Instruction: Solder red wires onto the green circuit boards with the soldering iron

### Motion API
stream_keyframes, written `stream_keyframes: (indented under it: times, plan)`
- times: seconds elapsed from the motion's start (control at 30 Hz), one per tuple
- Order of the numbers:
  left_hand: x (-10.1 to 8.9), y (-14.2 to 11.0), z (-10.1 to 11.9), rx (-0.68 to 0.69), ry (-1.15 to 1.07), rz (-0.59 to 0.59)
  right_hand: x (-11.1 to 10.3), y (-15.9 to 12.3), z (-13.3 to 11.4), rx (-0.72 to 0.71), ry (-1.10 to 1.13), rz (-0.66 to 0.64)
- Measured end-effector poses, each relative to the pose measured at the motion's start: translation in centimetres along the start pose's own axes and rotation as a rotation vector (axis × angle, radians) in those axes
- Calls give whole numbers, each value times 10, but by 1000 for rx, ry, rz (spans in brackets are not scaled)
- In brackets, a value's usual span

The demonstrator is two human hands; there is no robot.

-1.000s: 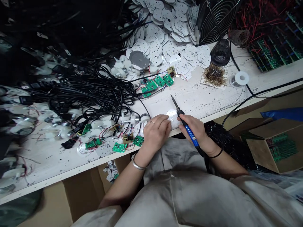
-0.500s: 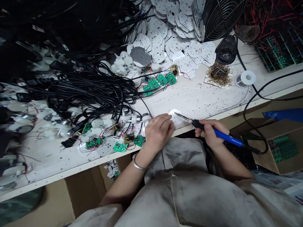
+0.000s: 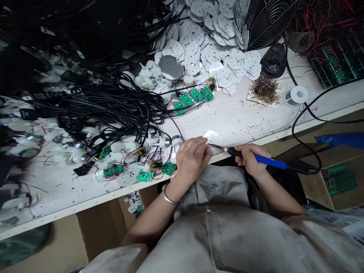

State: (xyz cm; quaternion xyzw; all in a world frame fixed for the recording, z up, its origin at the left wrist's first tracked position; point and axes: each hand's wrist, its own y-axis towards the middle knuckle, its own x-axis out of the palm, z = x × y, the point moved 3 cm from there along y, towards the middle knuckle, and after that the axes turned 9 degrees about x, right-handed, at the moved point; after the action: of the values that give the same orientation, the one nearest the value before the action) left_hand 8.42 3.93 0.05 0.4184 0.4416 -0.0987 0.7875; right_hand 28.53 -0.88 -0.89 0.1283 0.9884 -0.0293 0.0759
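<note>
My right hand grips a blue-handled soldering iron, lying almost level, with its metal tip pointing left toward my left fingers. My left hand rests at the bench's front edge, fingers curled down onto a small white round plate; what it pinches is hidden under the fingers. The iron's tip meets the plate's near edge right beside my left fingertips. A ring and a silver bangle are on my left hand and wrist.
Black cables tangle over the bench's left half. Green circuit boards lie behind the plate, more green boards left of my hand. A heap of white plates, a fan grille, a solder spool and cardboard boxes surround.
The soldering iron swung from pointing away, upright over the plate, to lying level with its tip pointing left at my left fingertips. My left hand barely moved.
</note>
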Motion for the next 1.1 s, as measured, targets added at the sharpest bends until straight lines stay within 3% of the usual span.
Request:
stream_keyframes:
  times: [0.5,0.7,0.77,0.83,0.97,1.1]
  plan:
    - [-1,3,1,21,35,14,-3,-1,6,-82,-53,-22]
    - [0,2,2,21,45,18,-1,-6,14,-13,25,107]
    - [0,2,2,12,37,19,2,-6,10,-53,46,164]
    - [1,2,1,3,27,8,7,-2,4,-103,-22,111]
    - [3,1,2,-25,13,-27,18,9,-9,-337,-295,-75]
    - [4,-2,11,-51,54,-125,18,5,-6,-568,-632,-46]
